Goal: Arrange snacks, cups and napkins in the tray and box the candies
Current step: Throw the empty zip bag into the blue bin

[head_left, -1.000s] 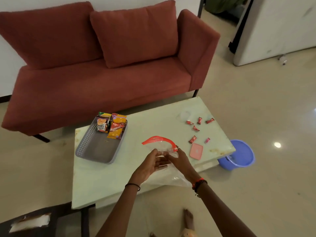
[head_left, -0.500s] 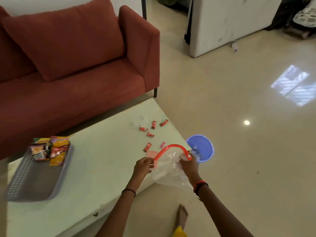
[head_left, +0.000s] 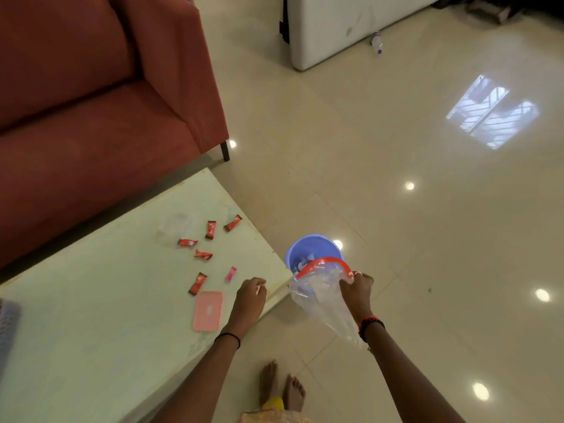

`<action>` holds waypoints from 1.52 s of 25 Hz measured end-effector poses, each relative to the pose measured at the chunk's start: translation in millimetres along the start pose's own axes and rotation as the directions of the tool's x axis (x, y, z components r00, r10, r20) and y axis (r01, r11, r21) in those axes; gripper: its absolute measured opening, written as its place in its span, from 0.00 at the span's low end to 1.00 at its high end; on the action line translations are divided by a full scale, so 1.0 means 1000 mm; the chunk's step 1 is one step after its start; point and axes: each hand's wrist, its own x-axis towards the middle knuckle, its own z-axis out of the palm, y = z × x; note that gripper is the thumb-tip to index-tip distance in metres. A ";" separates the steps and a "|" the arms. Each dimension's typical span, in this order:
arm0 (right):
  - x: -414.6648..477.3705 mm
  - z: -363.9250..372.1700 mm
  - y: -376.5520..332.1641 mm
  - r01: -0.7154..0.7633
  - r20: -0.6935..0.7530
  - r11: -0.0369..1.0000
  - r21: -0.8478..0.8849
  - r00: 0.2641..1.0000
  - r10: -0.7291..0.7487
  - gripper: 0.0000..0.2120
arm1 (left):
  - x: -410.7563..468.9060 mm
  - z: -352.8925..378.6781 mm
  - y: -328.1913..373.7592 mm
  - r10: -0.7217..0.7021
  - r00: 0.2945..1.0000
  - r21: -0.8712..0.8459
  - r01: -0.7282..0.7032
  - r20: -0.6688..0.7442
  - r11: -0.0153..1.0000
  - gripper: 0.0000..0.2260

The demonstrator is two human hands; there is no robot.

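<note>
My right hand [head_left: 356,290] grips a clear plastic bag with a red zip strip [head_left: 320,288], held off the table's right edge just above a blue bin [head_left: 308,245] on the floor. My left hand [head_left: 251,296] hovers over the table's near right corner with its fingers curled and nothing in it. Several red candies [head_left: 210,229] and one pink candy [head_left: 231,273] lie scattered on the pale green table [head_left: 91,315]. A pink lid [head_left: 208,311] lies flat beside my left hand. A clear small box [head_left: 177,228] sits behind the candies. The grey tray's corner [head_left: 7,325] shows at the left edge.
A red sofa [head_left: 100,102] stands behind the table. The glossy tiled floor [head_left: 396,209] spreads out to the right. A white door [head_left: 335,25] and a small bottle [head_left: 377,41] are at the far back. My bare feet [head_left: 282,389] are beside the table.
My left hand has let go of the bag, which my right hand has carried right, off the table and over the blue bin. The view has swung right, so the tray is nearly out of sight.
</note>
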 end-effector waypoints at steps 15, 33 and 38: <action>0.194 0.139 0.074 0.122 0.252 0.975 -0.184 0.965 -0.073 0.31 | 0.214 0.122 -0.011 0.412 0.908 0.415 -0.406 0.080 0.814 0.15; 0.245 0.197 0.124 0.402 0.588 0.785 -0.472 0.807 -0.060 0.36 | 0.266 0.139 -0.024 0.505 0.861 0.549 -0.446 0.050 0.706 0.14; 0.217 0.176 0.098 0.367 0.270 0.826 -0.427 0.924 -0.271 0.33 | 0.241 0.126 -0.014 0.495 0.869 0.579 -0.408 0.009 0.706 0.15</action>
